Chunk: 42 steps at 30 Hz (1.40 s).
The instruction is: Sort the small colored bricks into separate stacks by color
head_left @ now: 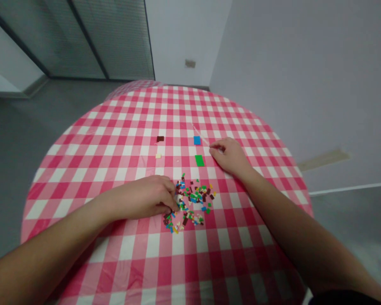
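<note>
My left hand [155, 195] is at the left side of a loose pile of tiny building bricks [193, 197], with bent fingers drawn together and fingertips among the pieces. Whatever is between those fingertips is too small to make out. Farther back on the right, my right hand [230, 156] pinches the near end of a thin, pale, see-through strip [200, 134], which slants away to the left over the cloth. Left of this hand lie a blue flat piece [197, 140] and a green flat piece [200, 160].
A dark brown piece [160, 138] and a cream piece [158, 156] lie left of the blue and green ones. Everything rests on a round table with a red-and-white checked cloth [123, 140]. A wall [305, 84] rises beyond its right side; glass panels [120, 38] stand behind.
</note>
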Motion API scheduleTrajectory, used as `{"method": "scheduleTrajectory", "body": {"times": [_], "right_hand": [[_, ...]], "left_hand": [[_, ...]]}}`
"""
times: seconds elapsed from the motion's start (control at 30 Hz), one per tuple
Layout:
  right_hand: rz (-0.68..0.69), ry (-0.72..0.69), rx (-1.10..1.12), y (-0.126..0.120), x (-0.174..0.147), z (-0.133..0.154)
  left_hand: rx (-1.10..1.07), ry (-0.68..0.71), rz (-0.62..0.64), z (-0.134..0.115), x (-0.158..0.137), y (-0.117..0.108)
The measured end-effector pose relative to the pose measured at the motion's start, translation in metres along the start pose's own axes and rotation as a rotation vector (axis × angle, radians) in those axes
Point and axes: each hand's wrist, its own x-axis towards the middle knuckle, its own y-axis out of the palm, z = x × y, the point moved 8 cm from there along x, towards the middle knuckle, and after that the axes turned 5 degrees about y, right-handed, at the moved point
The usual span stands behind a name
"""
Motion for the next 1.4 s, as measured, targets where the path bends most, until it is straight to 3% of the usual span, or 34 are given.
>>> {"method": "scheduleTrajectory", "body": {"times": [0.4, 0.57, 0.63, 0.77, 0.87, 1.07, 1.4], "right_hand": [[-0.020, -0.020, 0.035, 0.000, 0.001, 0.000], [-0.072, -0.076, 0.094, -0.012, -0.004, 0.013], [-0.002, -0.207, 0.128, -0.015, -0.013, 0.033], [0.340, -0.513, 0.122, -0.002, -0.045, 0.084], [0.478, -0.614, 0.057, 0.007, -0.064, 0.106], [0.566, -0.601, 0.002, 0.018, -0.071, 0.111], [0.623, -0.553, 0.100, 0.021, -0.068, 0.106]], "left_hand": [[0.005, -0.045, 0.054, 0.004, 0.001, 0.003], [0.003, -0.049, 0.072, 0.003, 0.002, 0.004], [0.004, -0.046, 0.072, 0.002, 0.003, 0.003], [0.016, -0.062, 0.029, 0.004, 0.003, -0.001], [0.029, -0.081, -0.005, 0.005, 0.002, -0.005], [0.026, -0.127, -0.067, 0.010, 0.001, -0.012], [0.024, -0.166, -0.104, 0.013, 0.000, -0.018]]}}
